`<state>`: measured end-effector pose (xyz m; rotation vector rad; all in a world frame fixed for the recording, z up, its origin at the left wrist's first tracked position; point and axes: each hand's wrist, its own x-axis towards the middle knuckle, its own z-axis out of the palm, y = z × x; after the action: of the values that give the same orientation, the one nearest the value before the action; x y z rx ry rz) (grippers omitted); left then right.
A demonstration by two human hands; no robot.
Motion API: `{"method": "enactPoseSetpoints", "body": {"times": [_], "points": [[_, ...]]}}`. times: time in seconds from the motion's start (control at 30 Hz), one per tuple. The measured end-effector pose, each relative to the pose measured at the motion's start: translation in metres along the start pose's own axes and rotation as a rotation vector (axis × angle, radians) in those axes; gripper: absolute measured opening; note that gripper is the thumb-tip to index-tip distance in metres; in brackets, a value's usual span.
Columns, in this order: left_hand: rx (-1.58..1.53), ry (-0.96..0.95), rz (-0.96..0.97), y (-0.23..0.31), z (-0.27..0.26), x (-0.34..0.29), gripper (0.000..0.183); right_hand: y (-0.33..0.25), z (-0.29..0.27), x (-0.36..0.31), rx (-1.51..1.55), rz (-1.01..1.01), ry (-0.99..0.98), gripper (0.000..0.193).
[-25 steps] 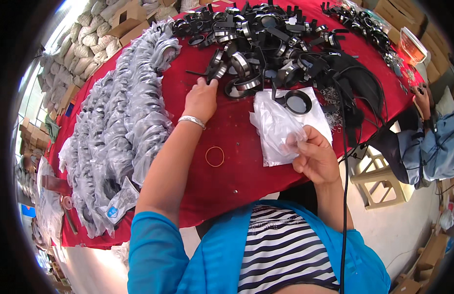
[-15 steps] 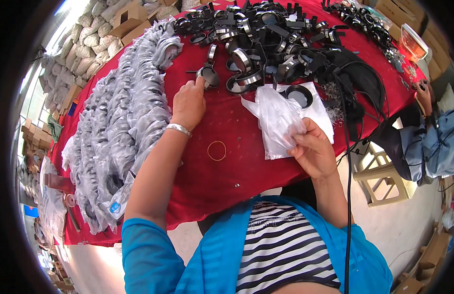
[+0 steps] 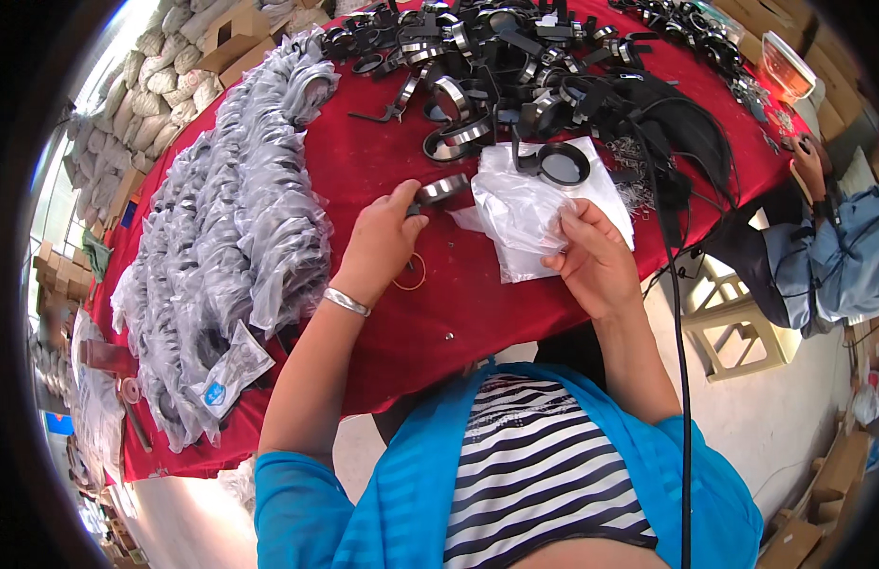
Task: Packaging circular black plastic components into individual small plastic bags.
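Note:
My left hand [image 3: 381, 242] grips a black and silver ring-shaped part [image 3: 443, 189] and holds it just above the red tablecloth [image 3: 364, 152]. My right hand [image 3: 591, 254] pinches the edge of a clear plastic bag [image 3: 520, 204] from a small stack of such bags lying flat on the cloth. A black round part [image 3: 563, 164] rests on top of that stack. A thin ring [image 3: 410, 273] lies on the cloth right beside my left wrist, which wears a silver bracelet.
A heap of loose black and silver ring parts [image 3: 496, 66] covers the far side of the table. A long pile of bagged parts [image 3: 231, 228] runs down the left. Another person's arm in a blue sleeve [image 3: 838, 251] is at the right, by a pale stool [image 3: 738, 322].
My left hand drew back from the heap toward me, now carrying a ring part. My right hand stayed on the plastic bags and shifted its hold slightly.

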<state>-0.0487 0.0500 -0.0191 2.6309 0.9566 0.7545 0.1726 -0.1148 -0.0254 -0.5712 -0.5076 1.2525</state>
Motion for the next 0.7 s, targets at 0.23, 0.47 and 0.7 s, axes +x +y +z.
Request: {"method": "enactPoseSetpoints", "body": {"times": [0.23,0.47,0.7], "points": [[-1.467,-0.255,-0.418,0.040,-0.033,-0.010,0.028,0.004,-0.002,0.003,-0.148,-0.046,0.068,0.010],[-1.589,-0.438,-0.387,0.048,-0.009,-0.014,0.027,0.010,0.004,0.006,-0.149,-0.033,0.022,0.010],[-0.356,0.052,0.192,0.072,0.005,-0.013,0.033,0.006,0.017,-0.003,-0.661,-0.191,0.109,0.011]]}}
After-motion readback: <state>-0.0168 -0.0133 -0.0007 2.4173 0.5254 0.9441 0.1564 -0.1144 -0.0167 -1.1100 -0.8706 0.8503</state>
